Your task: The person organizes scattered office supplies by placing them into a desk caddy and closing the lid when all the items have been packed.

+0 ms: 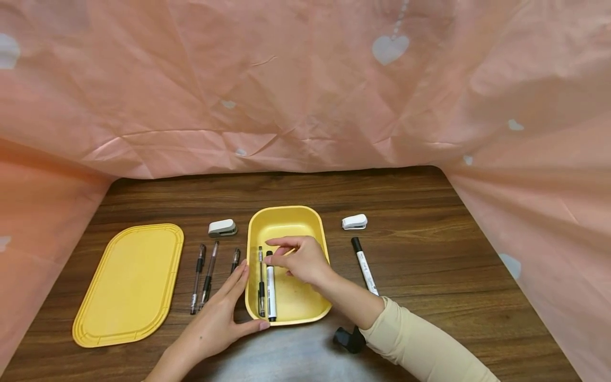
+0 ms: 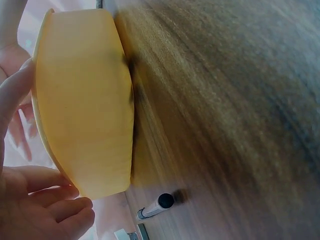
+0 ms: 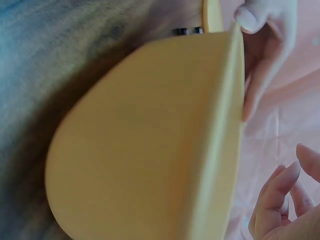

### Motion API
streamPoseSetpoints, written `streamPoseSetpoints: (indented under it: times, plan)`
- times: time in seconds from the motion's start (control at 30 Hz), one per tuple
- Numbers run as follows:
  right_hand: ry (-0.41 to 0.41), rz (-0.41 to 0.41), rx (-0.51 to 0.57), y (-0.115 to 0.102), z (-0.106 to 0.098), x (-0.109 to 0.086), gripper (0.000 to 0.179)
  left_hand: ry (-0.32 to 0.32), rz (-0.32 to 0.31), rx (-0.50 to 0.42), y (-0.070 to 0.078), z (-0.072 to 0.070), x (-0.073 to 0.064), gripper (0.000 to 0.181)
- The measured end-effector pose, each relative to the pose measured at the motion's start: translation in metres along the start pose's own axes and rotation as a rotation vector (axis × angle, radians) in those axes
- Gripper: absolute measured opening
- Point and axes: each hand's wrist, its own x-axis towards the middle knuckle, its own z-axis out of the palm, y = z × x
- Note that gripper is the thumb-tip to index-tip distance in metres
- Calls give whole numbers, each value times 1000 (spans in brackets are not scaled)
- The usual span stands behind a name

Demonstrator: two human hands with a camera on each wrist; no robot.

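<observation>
Okay, left hand (image 1: pixel 216 317) rests unclenched against yellow box (image 1: pixel 302 306) at 8 o'clock — right hand (image 1: pixel 303 259), grasping nothing, hovers by 1 marker (image 1: pixel 271 291).

Dark wood-grain counter (image 1: pixel 406 201). Yellow box (image 1: pixel 286 215) on it = landmark. Left of box: yellow lid (image 1: pixel 131 284) flat, well apart; two pens (image 1: pixel 198 278) near each other, between lid and box; third pen (image 1: pixel 236 260) just beside box. Upper left: white stapler (image 1: pixel 222 227). Upper right: second stapler (image 1: pixel 354 222). Right: black-capped marker (image 1: pixel 365 265). Lower right: black object (image 1: pixel 349 339), partly hidden, type unclear.
</observation>
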Motion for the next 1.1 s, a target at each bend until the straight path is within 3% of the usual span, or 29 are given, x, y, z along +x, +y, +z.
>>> streamPoseSetpoints:
  times: [0.5,0.7,1.1]
  plan:
    - [38,-130,-111,-28,-35,-4,28,-25,-31,-15,0,-1,2,107]
    - [83,-208,-117,-43,-59,-9,31,-16,-24,-17,2,0,1,105]
    - [153,-265,-92,-62,-98,-24,38,-6,-29,-14,0,1,0,107]
